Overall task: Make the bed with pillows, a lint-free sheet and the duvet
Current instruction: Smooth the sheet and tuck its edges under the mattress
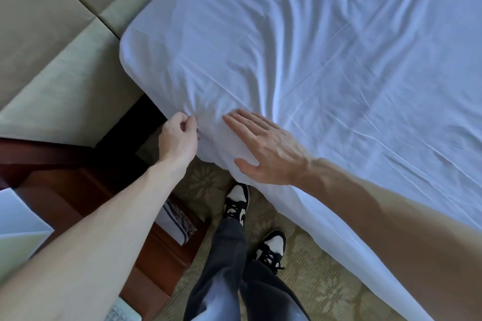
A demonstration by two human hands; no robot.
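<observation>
Sheet (313, 60) is spread over the mattress, toward 1–3 o'clock; its corner lies at 10 o'clock by the headboard (52, 34). It is judged light, soft and crease-prone, best taken at the loose hanging edge. A bunched fold is pinched by the curled left hand (178, 138). At its 3 o'clock, the right hand (263, 148) is pressed flat, fingers straight and together, thumb splayed.
</observation>
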